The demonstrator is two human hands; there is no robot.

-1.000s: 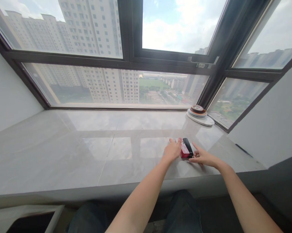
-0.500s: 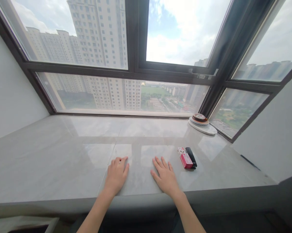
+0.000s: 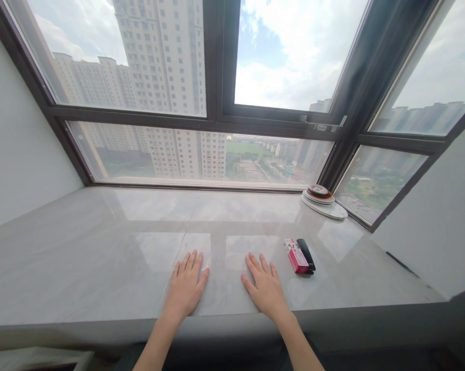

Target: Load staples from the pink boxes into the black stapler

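Note:
My left hand [image 3: 186,286] lies palm down on the pale marble sill [image 3: 101,268], fingers stretched out and holding nothing. To its right, my right hand [image 3: 265,286] rests flat on the same surface, also with spread fingers and nothing in it. A red and white box [image 3: 297,260] lies just right of my right hand, not touched by it. Against the box's right side is a black stapler-like object [image 3: 306,253].
A stack of plates [image 3: 320,196] sits in the far right corner by the dark window frame [image 3: 271,126]. A thin dark strip [image 3: 402,264] runs along the right wall's base. The sill's front edge [image 3: 356,309] passes under my wrists.
The fingers of my left hand, partly curled before, are now stretched out flat on the sill. My right hand has hardly moved. The whole view has shifted slightly.

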